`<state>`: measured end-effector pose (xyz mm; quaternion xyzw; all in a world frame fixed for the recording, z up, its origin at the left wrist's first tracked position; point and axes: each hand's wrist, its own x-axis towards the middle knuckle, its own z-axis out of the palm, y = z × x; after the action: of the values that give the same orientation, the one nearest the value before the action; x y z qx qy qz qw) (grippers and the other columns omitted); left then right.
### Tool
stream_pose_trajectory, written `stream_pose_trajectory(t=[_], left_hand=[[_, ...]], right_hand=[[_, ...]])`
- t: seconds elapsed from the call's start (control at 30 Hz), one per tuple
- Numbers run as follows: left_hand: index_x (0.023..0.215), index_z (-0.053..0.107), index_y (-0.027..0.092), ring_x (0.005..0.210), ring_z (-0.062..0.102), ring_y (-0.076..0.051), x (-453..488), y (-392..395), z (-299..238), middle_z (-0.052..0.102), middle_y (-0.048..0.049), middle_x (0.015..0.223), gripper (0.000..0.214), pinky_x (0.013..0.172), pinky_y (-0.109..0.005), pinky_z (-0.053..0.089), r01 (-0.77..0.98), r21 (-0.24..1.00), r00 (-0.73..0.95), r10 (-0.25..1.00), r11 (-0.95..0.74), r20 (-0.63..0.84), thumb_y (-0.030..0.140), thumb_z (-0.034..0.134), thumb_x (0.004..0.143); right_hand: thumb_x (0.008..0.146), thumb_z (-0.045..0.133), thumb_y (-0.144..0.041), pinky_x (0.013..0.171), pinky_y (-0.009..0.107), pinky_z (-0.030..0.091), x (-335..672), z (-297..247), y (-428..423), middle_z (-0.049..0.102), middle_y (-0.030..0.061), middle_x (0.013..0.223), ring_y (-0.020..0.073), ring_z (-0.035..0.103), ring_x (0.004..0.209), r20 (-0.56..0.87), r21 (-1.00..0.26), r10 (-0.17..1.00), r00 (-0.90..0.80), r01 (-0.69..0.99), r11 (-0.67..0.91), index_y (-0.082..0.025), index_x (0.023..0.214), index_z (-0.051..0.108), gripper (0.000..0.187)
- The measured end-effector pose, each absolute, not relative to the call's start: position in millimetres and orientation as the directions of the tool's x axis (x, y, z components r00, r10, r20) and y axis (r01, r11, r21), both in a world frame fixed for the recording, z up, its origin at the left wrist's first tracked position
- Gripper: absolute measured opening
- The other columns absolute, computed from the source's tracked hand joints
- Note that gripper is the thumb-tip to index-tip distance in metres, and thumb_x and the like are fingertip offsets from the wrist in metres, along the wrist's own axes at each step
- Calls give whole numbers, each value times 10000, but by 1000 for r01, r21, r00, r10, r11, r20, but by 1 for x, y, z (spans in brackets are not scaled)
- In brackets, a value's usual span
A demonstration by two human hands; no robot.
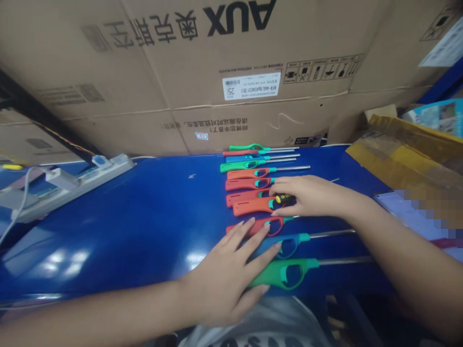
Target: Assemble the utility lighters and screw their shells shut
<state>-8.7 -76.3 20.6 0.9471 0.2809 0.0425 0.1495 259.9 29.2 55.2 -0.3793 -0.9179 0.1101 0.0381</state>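
Observation:
Several long-nosed lighters lie in a row on a blue table (144, 217), handles to the left, metal tubes to the right. My left hand (231, 274) lies flat with fingers spread over the nearest ones: a red lighter (269, 225), a blue lighter (289, 245) and a green lighter (289, 273). My right hand (307, 195) reaches in from the right and pinches the black-and-yellow knob end of an orange lighter (249, 206) in the middle of the row. Further back lie more orange, green, blue and red lighters (253, 164).
A large AUX cardboard box (217, 72) stands along the table's back edge. A white power strip (68, 185) with plugs and a cable lies at the left. Brown and yellow packaging (405, 154) and a white paper (408, 212) sit at the right.

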Motion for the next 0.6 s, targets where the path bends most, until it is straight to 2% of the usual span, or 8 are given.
stream_pose_trajectory(t=[0.2, 0.33, 0.43, 0.6], left_hand=[[1617, 293, 271, 1548, 156, -465, -9, -76, 17, 226, -113, 1687, 724, 1170, -722, 310, 534, 311, 825, 565, -786, 11, 482, 532, 967], [1623, 275, 267, 1544, 157, -475, -9, -80, 18, 192, -117, 1696, 711, 1167, -720, 319, 547, 295, 823, 568, -783, -19, 479, 501, 983], [1621, 276, 289, 1541, 188, -466, -8, -86, 20, 224, -114, 1689, 714, 1173, -704, 328, 561, 301, 814, 581, -771, -27, 486, 512, 977], [1623, 268, 304, 1537, 189, -476, -9, -85, 20, 232, -112, 1689, 711, 1154, -725, 341, 581, 294, 801, 597, -759, -40, 503, 496, 980]], right_hand=[[925, 643, -475, 662, 303, 432, 257, 50, 29, 713, 74, 1152, 248, 687, 937, 19, -179, 722, -691, 708, 683, -220, 1147, 668, 339], [932, 639, -504, 774, 333, 494, 257, 53, 28, 721, 64, 1205, 271, 691, 1059, -22, -225, 701, -713, 687, 691, -253, 1183, 706, 362], [947, 619, -504, 867, 365, 508, 255, 54, 25, 712, 57, 1267, 284, 670, 1155, -52, -256, 682, -730, 670, 697, -274, 1224, 713, 372], [948, 623, -476, 777, 349, 499, 249, 55, 20, 695, 69, 1245, 282, 686, 1065, -31, -188, 744, -668, 735, 652, -261, 1191, 707, 335]])
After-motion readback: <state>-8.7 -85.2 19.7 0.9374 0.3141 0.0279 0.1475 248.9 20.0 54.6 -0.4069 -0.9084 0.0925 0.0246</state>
